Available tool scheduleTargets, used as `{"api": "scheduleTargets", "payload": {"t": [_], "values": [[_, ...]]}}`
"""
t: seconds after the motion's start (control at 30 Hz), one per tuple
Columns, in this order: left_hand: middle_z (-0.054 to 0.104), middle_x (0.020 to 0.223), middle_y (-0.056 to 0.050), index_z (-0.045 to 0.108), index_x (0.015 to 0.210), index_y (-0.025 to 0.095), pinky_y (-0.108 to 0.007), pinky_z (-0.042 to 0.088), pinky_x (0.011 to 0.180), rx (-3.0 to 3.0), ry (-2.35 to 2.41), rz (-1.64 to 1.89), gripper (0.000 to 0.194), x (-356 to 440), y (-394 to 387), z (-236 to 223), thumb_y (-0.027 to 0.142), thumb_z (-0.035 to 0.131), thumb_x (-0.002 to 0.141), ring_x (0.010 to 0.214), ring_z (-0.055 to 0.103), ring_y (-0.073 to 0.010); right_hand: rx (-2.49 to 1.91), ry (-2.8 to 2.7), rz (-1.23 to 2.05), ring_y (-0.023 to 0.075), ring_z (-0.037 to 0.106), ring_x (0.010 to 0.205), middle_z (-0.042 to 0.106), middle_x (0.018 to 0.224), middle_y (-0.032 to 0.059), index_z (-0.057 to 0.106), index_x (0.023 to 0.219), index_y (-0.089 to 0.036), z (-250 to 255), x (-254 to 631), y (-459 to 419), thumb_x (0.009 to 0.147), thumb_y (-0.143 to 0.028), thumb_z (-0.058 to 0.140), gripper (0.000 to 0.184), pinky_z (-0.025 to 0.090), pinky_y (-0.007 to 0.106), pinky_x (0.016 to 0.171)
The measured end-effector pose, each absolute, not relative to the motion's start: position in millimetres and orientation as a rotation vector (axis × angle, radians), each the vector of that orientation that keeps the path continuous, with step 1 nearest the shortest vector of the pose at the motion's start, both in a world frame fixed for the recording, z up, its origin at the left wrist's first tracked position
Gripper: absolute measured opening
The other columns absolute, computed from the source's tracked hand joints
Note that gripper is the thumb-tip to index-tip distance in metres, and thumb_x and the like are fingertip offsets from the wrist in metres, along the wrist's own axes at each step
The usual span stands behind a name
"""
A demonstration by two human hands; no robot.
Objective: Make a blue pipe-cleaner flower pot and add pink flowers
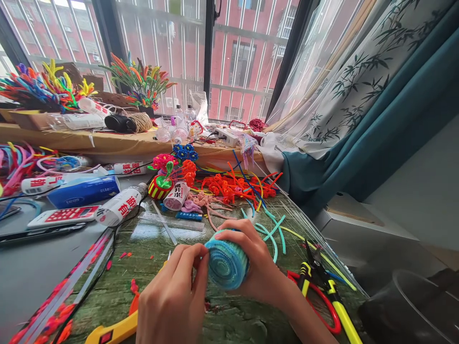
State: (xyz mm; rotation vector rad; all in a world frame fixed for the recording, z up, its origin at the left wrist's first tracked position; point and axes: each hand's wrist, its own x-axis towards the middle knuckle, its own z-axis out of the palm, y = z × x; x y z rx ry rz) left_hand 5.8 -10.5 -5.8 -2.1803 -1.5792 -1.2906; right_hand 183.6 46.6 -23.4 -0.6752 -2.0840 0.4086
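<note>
My right hand [249,248] wraps around a light-blue coiled pipe-cleaner pot [224,265], tilted so its round spiral base faces me. At the pot's left edge, my left hand [179,282] pinches with thumb and forefinger; whether it grips the rim or a loose end there is hidden by the fingers. Under the left wrist lies a yellow tool handle [114,329]. Light-blue pipe cleaners [276,231] are scattered on the table behind my right hand.
Pliers [337,301] and red-handled scissors [332,313] lie at the right. Behind the hands are orange pipe-cleaner pieces [229,186], a paper cup [176,196] and a striped flower pot [159,187]. A bottle [120,205], calculator [64,216] and blue tissue pack [84,191] are at left.
</note>
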Motion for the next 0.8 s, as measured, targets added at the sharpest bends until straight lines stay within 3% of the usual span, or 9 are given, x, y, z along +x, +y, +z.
{"api": "scheduleTargets", "payload": {"t": [0.3, 0.57, 0.8], "values": [[0.06, 0.076, 0.006, 0.057, 0.092, 0.023, -0.015, 0.044, 0.058, -2.242, -1.603, -1.468, 0.004, 6.7, -11.4, 0.3, 0.022, 0.055, 0.095, 0.057, 0.056, -0.0063, -0.656, -2.067, 0.428, 0.028, 0.054, 0.113, 0.056, 0.124, 0.0047, 0.05, 0.129, -0.034, -21.7, 184.8, 46.8, 0.064, -0.022, 0.085, 0.075, 0.045, 0.042, 0.098], [0.06, 0.072, 0.007, 0.058, 0.088, 0.025, -0.016, 0.043, 0.055, -2.191, -1.617, -1.48, 0.008, 2.1, -15.0, 4.5, 0.026, 0.054, 0.096, 0.054, 0.055, -0.0065, -0.678, -2.01, 0.513, 0.0296, 0.055, 0.116, 0.056, 0.125, 0.0048, 0.05, 0.129, -0.034, -21.2, 185.4, 46.8, 0.053, -0.015, 0.087, 0.086, 0.044, 0.042, 0.099], [0.066, 0.079, 0.006, 0.061, 0.093, 0.023, -0.014, 0.045, 0.062, -2.134, -1.527, -1.38, 0.006, 5.9, -18.7, 5.4, 0.019, 0.057, 0.095, 0.054, 0.054, -0.0042, -0.611, -1.91, 0.536, 0.0263, 0.056, 0.115, 0.054, 0.125, 0.005, 0.048, 0.126, -0.031, -26.2, 181.2, 44.9, 0.063, -0.016, 0.083, 0.074, 0.046, 0.038, 0.095]]}}
